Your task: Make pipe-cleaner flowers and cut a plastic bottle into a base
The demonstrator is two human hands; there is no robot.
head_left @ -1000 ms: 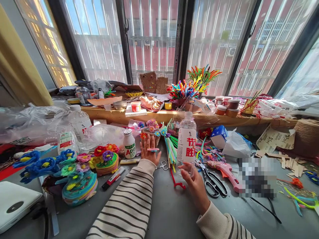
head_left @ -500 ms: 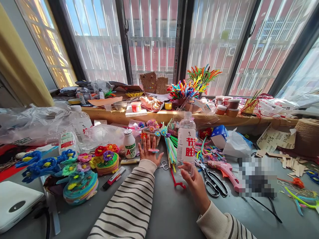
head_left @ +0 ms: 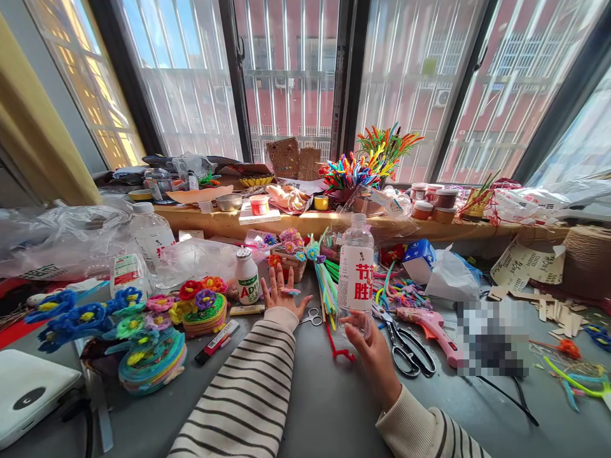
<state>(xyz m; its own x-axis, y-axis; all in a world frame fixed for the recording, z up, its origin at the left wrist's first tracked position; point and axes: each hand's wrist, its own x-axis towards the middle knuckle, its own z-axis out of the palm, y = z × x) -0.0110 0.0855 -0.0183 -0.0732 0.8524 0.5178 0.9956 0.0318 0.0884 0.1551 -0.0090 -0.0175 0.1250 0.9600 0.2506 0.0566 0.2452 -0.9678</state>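
Clear bottle (head_left: 357, 273) is held upright at mid-desk (head_left: 315, 407), its lower end cupped by the half-curled right hand (head_left: 376, 359); left hand (head_left: 284, 296) splayed, nothing visibly gripped. Steadying step, probably; any lift calls for firmer grip.

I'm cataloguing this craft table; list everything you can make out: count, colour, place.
Table: one, grey, foreground
Red-lettered bottles: two, clear, centre and left
Small bottle: one, white, left
Coiled flower ornaments: two, multicoloured, left
Flower basket: one, brown, centre
Pipe cleaners: many, multicoloured, centre, right, ledge
Small scissors: one, silver, centre
Large scissors: one, black and silver, right
Glue gun: one, pink, right
Box: one, blue, right
Twine spool: one, brown, right
Wooden sticks: several, pale, right
Plastic bags: several, whitish, left, right
Boxy device: one, white, lower left
Ledge jars: several, reddish, right
Window frames: several, black, back
Left hand: one, striped sleeve, fingers spread, near basket
Right hand: one, striped sleeve, holding centre bottle
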